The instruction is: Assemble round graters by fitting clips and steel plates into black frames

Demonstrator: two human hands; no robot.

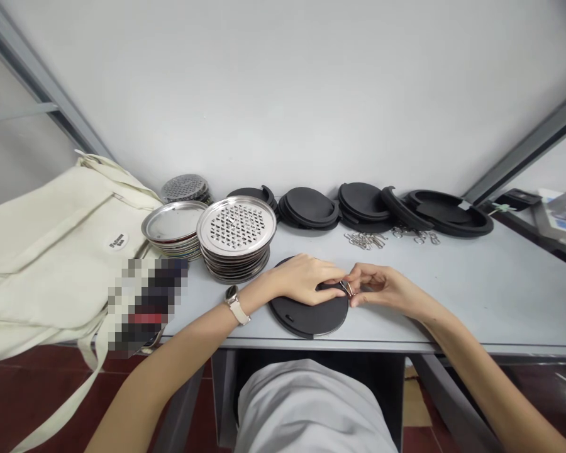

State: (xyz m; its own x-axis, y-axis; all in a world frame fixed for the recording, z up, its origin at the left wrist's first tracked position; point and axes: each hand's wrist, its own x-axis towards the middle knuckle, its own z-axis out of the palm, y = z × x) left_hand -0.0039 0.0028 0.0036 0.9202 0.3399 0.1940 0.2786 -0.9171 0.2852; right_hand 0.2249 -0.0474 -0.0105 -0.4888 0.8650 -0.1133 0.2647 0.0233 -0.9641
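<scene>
A round black disc point(311, 318) lies flat on the grey table near its front edge, with a thin metallic rim at its lower right. My left hand point(306, 279) rests over its upper part, its fingers closed around the disc's right edge. At that edge my right hand point(380, 289) pinches a small metal clip point(346, 289) between thumb and fingers, touching the disc. Behind are a pile of loose metal clips point(365, 240) and stacks of black discs point(309, 206). To the left stands a stack of perforated metal plates point(237, 226).
Plain metal plates point(174, 223) and another perforated stack point(185, 188) stand at the back left. A cream bag point(51, 251) covers the left end, beside a pixelated area. Large black rings point(453, 214) lie at the back right. The table's front edge point(453, 348) runs close to my forearms.
</scene>
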